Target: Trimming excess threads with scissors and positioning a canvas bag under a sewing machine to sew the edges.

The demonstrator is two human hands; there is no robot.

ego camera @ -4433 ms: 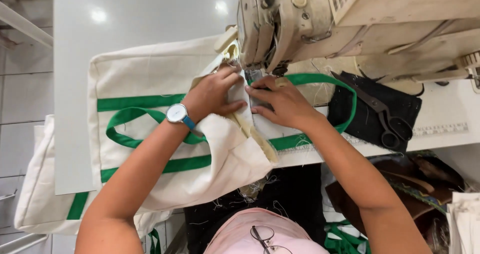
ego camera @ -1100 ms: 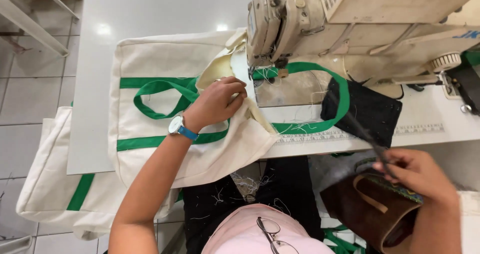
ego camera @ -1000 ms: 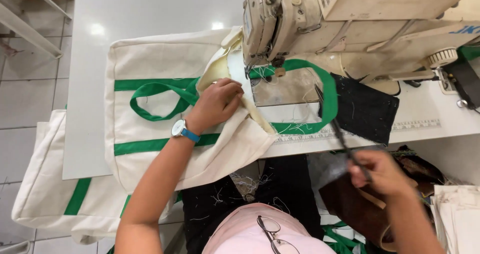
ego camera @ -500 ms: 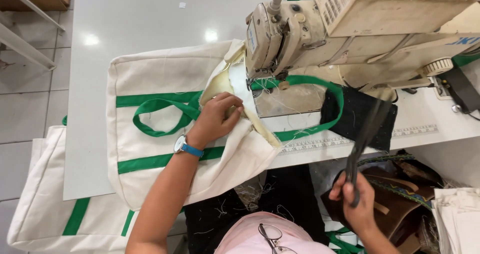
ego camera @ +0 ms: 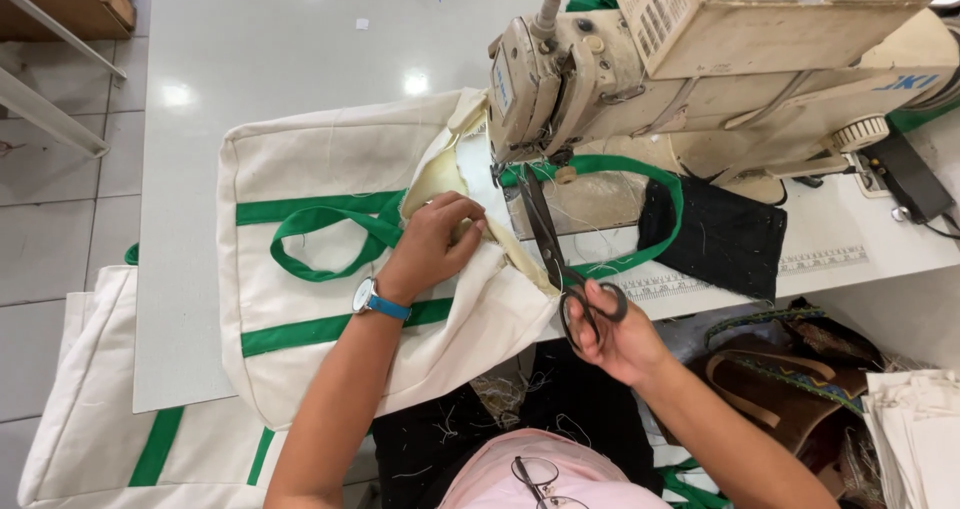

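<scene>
The left hand (ego camera: 435, 244) lies on the cream canvas bag (ego camera: 320, 299), its fingers bent and pressing the folded edge of the cloth close to the needle area of the sewing machine (ego camera: 640, 79). A watch with blue strap (ego camera: 372, 299) is on this wrist. The bag is spread on the white table (ego camera: 280, 59), with green stripes and a green handle (ego camera: 320, 244) just left of the hand. The right hand (ego camera: 620, 334) holds black scissors (ego camera: 560, 259) by the rings, fingers closed through them. The blades point up toward the machine foot and look nearly closed; their tips are near the green strap (ego camera: 640, 169) under the machine. The scissors are just right of the left hand, above the bag edge. A black cloth piece (ego camera: 725, 239) lies on the table further right.
</scene>
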